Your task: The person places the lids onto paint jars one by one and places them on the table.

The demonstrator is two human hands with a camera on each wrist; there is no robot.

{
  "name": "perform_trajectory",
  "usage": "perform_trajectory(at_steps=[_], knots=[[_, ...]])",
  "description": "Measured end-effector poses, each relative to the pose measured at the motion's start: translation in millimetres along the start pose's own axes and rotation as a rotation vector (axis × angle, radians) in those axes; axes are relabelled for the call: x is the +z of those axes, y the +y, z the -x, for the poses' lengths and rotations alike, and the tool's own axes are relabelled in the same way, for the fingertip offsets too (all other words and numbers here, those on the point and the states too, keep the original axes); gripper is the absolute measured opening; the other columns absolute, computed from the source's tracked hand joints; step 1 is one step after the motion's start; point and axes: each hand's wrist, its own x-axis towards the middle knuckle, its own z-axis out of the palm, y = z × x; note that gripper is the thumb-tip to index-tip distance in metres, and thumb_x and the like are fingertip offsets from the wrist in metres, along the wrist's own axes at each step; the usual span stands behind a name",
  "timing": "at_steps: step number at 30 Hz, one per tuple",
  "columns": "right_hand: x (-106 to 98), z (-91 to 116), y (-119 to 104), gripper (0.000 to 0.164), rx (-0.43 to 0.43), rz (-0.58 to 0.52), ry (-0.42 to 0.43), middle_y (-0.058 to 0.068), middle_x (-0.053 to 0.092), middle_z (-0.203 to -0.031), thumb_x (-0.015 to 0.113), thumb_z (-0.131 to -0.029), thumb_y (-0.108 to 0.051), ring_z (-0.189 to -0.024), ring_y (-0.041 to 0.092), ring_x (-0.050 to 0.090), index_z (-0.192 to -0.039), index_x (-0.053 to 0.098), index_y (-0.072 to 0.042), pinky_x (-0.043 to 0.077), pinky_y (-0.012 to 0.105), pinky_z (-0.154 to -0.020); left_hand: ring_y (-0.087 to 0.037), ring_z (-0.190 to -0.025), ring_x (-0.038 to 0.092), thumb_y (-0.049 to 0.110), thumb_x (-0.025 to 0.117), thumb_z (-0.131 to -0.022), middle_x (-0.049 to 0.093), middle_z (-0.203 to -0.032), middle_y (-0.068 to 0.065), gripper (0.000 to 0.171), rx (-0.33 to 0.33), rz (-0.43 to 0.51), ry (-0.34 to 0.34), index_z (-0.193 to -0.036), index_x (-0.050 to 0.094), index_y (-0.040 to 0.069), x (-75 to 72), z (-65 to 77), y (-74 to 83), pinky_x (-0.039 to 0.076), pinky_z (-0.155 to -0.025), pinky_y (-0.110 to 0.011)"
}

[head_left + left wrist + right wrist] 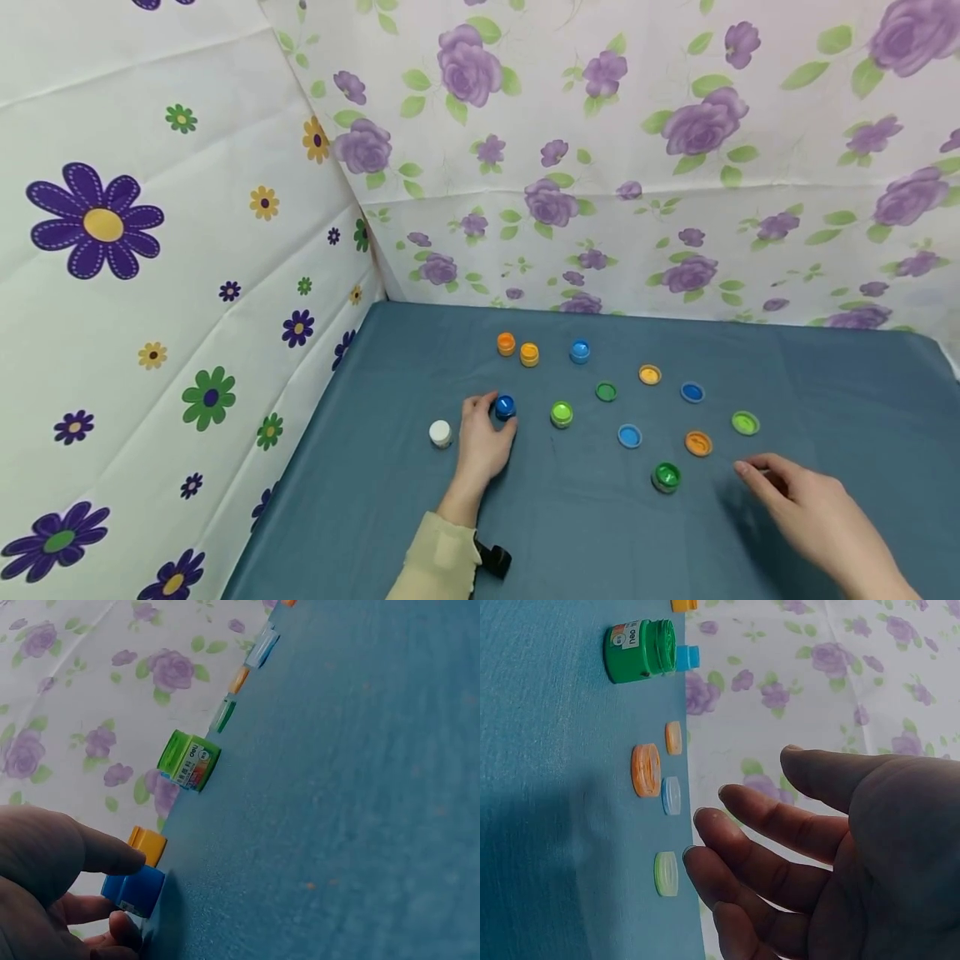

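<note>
In the head view my left hand (483, 442) pinches a small dark blue paint jar (505, 407) between thumb and fingers. The left wrist view shows the thumb on one side of this jar (136, 891) and fingers on the other. A white-topped jar (440, 432) stands left of that hand, a lidless light green jar (561, 414) to its right. My right hand (810, 504) hovers over the right side of the table, fingers loosely bent and holding nothing. Nearest to it are an orange lid (698, 443), a light green lid (746, 423) and a lidless dark green jar (666, 477).
Farther back stand an orange jar (506, 343), a yellow jar (529, 354) and a light blue jar (580, 351). Loose lids lie right of centre: green (606, 391), yellow (650, 374), dark blue (692, 392) and light blue (630, 436). Flowered cloth (555, 250) hangs behind the table.
</note>
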Motion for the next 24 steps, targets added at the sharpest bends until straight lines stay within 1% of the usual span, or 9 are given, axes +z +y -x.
perform_trajectory(at_steps=[3, 8, 15, 17, 18, 19, 21, 23, 24], knots=[[-1.2, -0.8, 0.2, 0.077, -0.007, -0.013, -0.017, 0.001, 0.071, -0.098, 0.044, -0.109, -0.068, -0.08, 0.017, 0.063, -0.137, 0.067, -0.002, 0.051, 0.041, -0.065, -0.045, -0.127, 0.058, 0.008, 0.078, -0.098, 0.051, -0.139, -0.025, 0.047, 0.002, -0.004, -0.004, -0.141, 0.064, -0.004, -1.3, -1.0, 0.5, 0.048, -0.109, -0.058], [-0.4, -2.5, 0.7, 0.078, -0.013, -0.016, -0.021, 0.0, 0.071, -0.097, 0.043, -0.107, -0.071, -0.08, 0.017, 0.063, -0.137, 0.068, -0.004, 0.05, 0.041, -0.065, -0.045, -0.127, 0.058, 0.006, 0.08, -0.096, 0.051, -0.137, -0.025, 0.044, -0.011, -0.004, -0.01, -0.137, 0.066, -0.003, -1.9, -2.0, 1.5, 0.047, -0.109, -0.057], [-0.1, -4.2, 1.5, 0.078, -0.006, -0.021, -0.034, 0.0, 0.072, -0.098, 0.045, -0.108, -0.07, -0.081, 0.017, 0.064, -0.137, 0.068, -0.001, 0.051, 0.041, -0.066, -0.042, -0.126, 0.059, 0.004, 0.082, -0.095, 0.053, -0.136, -0.021, 0.039, -0.031, -0.011, -0.009, -0.132, 0.07, 0.002, -1.2, -1.9, 3.9, 0.049, -0.108, -0.055], [-0.8, -4.5, 1.0, 0.078, -0.007, -0.024, -0.036, 0.0, 0.072, -0.1, 0.045, -0.107, -0.07, -0.082, 0.017, 0.064, -0.138, 0.067, -0.001, 0.052, 0.041, -0.066, -0.041, -0.125, 0.06, 0.004, 0.083, -0.094, 0.054, -0.136, -0.021, 0.037, -0.029, -0.007, 0.002, -0.129, 0.071, 0.003, -1.6, -1.7, 3.7, 0.05, -0.107, -0.054], [-1.3, -4.6, 0.7, 0.078, -0.008, -0.024, -0.035, 0.001, 0.072, -0.101, 0.045, -0.107, -0.07, -0.082, 0.017, 0.064, -0.138, 0.067, -0.002, 0.052, 0.041, -0.066, -0.04, -0.123, 0.061, 0.004, 0.084, -0.093, 0.054, -0.136, -0.02, 0.036, -0.024, -0.005, 0.01, -0.127, 0.071, 0.003, -1.8, -1.8, 3.4, 0.051, -0.105, -0.054], [-1.9, -4.7, 0.5, 0.078, -0.009, -0.024, -0.034, 0.001, 0.073, -0.102, 0.045, -0.107, -0.07, -0.083, 0.017, 0.065, -0.138, 0.067, -0.002, 0.052, 0.042, -0.066, -0.038, -0.116, 0.063, 0.003, 0.085, -0.092, 0.056, -0.135, -0.02, 0.036, -0.017, 0.001, 0.018, -0.125, 0.072, 0.004, -2.1, -2.2, 2.8, 0.053, -0.1, -0.052], [-3.2, -4.7, 0.4, 0.078, -0.009, -0.024, -0.033, 0.002, 0.073, -0.104, 0.044, -0.107, -0.07, -0.084, 0.018, 0.065, -0.138, 0.067, -0.002, 0.053, 0.042, -0.067, -0.03, -0.098, 0.067, 0.004, 0.087, -0.089, 0.06, -0.129, -0.018, 0.035, -0.006, 0.021, 0.029, -0.122, 0.074, 0.005, -3.2, -3.1, 1.4, 0.058, -0.087, -0.045], [-4.4, -4.8, 1.0, 0.079, -0.008, -0.024, -0.031, 0.003, 0.074, -0.107, 0.044, -0.107, -0.071, -0.086, 0.018, 0.066, -0.139, 0.067, -0.002, 0.053, 0.043, -0.067, -0.022, -0.076, 0.065, 0.004, 0.088, -0.088, 0.069, -0.108, -0.013, 0.035, 0.005, 0.061, 0.031, -0.119, 0.074, 0.006, -4.7, -4.3, 0.1, 0.057, -0.069, -0.039], [-4.9, -4.8, 1.3, 0.079, -0.008, -0.023, -0.03, 0.003, 0.074, -0.107, 0.044, -0.107, -0.071, -0.086, 0.018, 0.066, -0.139, 0.067, -0.002, 0.053, 0.043, -0.067, -0.018, -0.067, 0.062, 0.004, 0.089, -0.087, 0.07, -0.097, -0.011, 0.035, 0.01, 0.083, 0.029, -0.118, 0.075, 0.006, -5.5, -4.9, -0.4, 0.054, -0.061, -0.036]])
